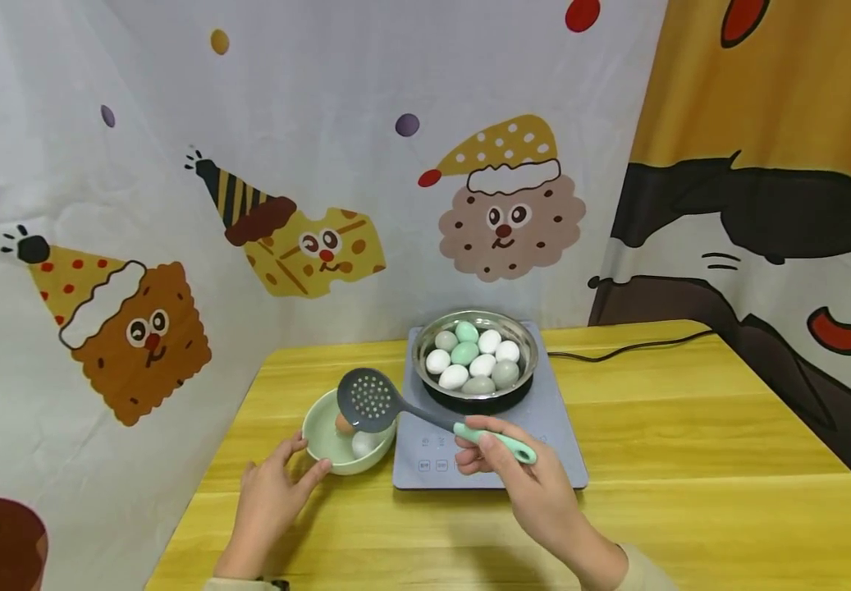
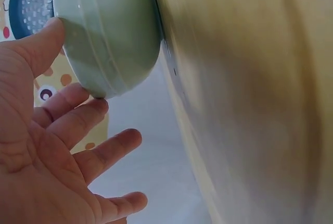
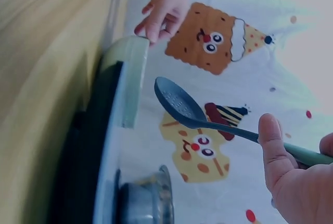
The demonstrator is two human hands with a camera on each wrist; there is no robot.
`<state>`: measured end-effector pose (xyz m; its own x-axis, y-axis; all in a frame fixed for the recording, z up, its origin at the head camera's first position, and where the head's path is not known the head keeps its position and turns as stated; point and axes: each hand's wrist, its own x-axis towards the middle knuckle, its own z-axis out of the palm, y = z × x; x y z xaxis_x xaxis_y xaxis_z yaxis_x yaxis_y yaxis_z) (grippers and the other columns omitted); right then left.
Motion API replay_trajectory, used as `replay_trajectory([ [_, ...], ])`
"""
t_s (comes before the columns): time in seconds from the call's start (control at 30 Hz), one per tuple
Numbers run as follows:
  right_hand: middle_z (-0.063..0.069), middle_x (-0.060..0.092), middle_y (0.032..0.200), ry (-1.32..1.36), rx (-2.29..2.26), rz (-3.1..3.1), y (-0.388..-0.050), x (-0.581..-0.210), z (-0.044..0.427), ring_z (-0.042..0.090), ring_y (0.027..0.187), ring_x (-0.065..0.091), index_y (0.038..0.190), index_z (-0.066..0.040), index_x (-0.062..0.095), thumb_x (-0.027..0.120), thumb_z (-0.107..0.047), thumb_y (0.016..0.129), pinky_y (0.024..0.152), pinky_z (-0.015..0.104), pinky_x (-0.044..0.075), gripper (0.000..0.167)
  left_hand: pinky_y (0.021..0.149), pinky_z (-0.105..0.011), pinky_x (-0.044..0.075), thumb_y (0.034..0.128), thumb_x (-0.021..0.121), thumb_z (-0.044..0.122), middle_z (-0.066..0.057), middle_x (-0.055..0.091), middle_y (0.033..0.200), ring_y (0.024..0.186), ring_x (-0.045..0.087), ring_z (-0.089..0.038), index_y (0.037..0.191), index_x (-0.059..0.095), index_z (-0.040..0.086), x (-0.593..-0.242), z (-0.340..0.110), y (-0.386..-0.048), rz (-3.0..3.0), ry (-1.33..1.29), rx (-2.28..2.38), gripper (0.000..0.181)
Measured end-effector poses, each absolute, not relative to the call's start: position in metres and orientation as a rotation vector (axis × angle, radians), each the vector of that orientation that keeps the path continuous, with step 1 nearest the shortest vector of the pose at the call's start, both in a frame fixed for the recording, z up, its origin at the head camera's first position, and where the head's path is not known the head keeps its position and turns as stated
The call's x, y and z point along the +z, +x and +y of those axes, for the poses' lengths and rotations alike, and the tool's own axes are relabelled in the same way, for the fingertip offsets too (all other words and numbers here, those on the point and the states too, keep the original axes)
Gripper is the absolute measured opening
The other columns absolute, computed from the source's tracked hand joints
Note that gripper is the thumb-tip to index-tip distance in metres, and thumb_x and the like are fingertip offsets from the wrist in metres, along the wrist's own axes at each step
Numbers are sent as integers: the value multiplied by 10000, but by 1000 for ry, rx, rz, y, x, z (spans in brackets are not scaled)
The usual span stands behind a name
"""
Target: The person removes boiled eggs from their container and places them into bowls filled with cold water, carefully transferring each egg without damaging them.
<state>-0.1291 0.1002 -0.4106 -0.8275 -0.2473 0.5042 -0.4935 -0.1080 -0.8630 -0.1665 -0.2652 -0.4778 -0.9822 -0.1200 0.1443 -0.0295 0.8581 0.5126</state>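
- Holding the slotted spoon point(image 1: 368, 400) by its mint handle in the right hand point(image 1: 524, 476), with thumb and fingers wrapped round it.
- Raised and carrying nothing — just above and apart from the pale green bowl point(image 1: 331, 455).
- Touching the bowl's near left side with the left hand point(image 1: 270, 484), fingers spread and mostly straight, not closed round it.
- Inside the bowl: a brown egg point(image 1: 344, 424) and a white egg point(image 1: 364, 445).
- To the right, on the hotplate point(image 1: 560, 443): a metal pan point(image 1: 478, 318) crowded with white, green and greyish eggs point(image 1: 465, 354).
- Could slide or tip the bowl by pressing from one side with fingertips alone.
- Could crack an egg by dropping the spoon's head onto the pair.
- Could jostle the crowded eggs by swinging low toward the pan — cannot tell whether hot.
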Motion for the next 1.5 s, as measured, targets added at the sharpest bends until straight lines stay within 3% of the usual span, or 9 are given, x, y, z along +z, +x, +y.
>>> replay_trajectory([
  [0.13, 62, 801, 1135, 794, 2109, -1886, -137, -399, 113, 197, 948, 800, 1370, 169, 566, 403, 8, 1141, 854, 384, 681, 324, 1256, -828, 50, 975, 788, 445, -202, 626, 1515, 1428, 549, -520, 1431, 636, 17, -477, -268, -167, -2870, 63, -713, 643],
  [0.27, 55, 816, 1122, 692, 2060, -1842, -147, -389, 132, 205, 929, 812, 1366, 169, 575, 408, -32, 1152, 845, 367, 678, 338, 1264, -813, -27, 973, 786, 462, -239, 615, 1514, 1522, 406, -543, 1381, 664, 31, -476, -270, -168, -2864, -30, -614, 606],
  [0.43, -10, 815, 1093, 573, 1838, -1942, -161, -385, 162, 147, 913, 809, 1346, 148, 612, 461, -55, 1143, 833, 326, 673, 325, 1257, -821, -26, 957, 798, 471, -231, 673, 1448, 1502, 424, -558, 1373, 668, 26, -473, -271, -168, -2840, -98, -536, 623],
  [0.6, 35, 812, 1007, 530, 1587, -2118, -164, -391, 183, 97, 863, 795, 1315, 53, 690, 521, -35, 1118, 818, 278, 667, 275, 1222, -866, 11, 942, 802, 496, -178, 746, 1353, 1489, 436, -568, 1408, 656, 18, -473, -271, -168, -2842, -100, -499, 683],
  [0.87, 26, 827, 1119, 857, 1016, -2272, -171, -388, 200, 64, 935, 790, 1297, -46, 742, 646, 63, 998, 823, 105, 592, 333, 1181, -905, 33, 926, 813, 505, -195, 713, 1403, 1465, 475, -569, 1346, 691, 40, -471, -271, -171, -2862, -71, -487, 639],
  [1.17, -12, 807, 1205, 1097, 769, -2268, -175, -373, 214, 107, 1055, 776, 1285, -136, 758, 743, 42, 919, 997, 97, 544, 407, 1171, -913, 59, 925, 815, 494, -155, 760, 1333, 1438, 516, -560, 1447, 623, 18, -472, -270, -172, -2870, -49, -545, 732],
  [1.33, -57, 799, 1161, 1180, 770, -2267, -176, -369, 216, 88, 1010, 767, 1324, -155, 739, 738, 35, 928, 938, 112, 569, 439, 1176, -908, 61, 921, 822, 482, -154, 755, 1344, 1439, 519, -553, 1461, 614, 25, -473, -270, -173, -2867, -33, -574, 737],
  [1.5, -1, 815, 1156, 1187, 952, -2293, -180, -372, 210, 126, 1025, 790, 1330, -71, 726, 684, 98, 941, 916, 141, 599, 426, 1181, -904, 60, 922, 822, 481, -158, 746, 1361, 1442, 520, -545, 1471, 608, 32, -474, -269, -171, -2873, -10, -598, 741],
])
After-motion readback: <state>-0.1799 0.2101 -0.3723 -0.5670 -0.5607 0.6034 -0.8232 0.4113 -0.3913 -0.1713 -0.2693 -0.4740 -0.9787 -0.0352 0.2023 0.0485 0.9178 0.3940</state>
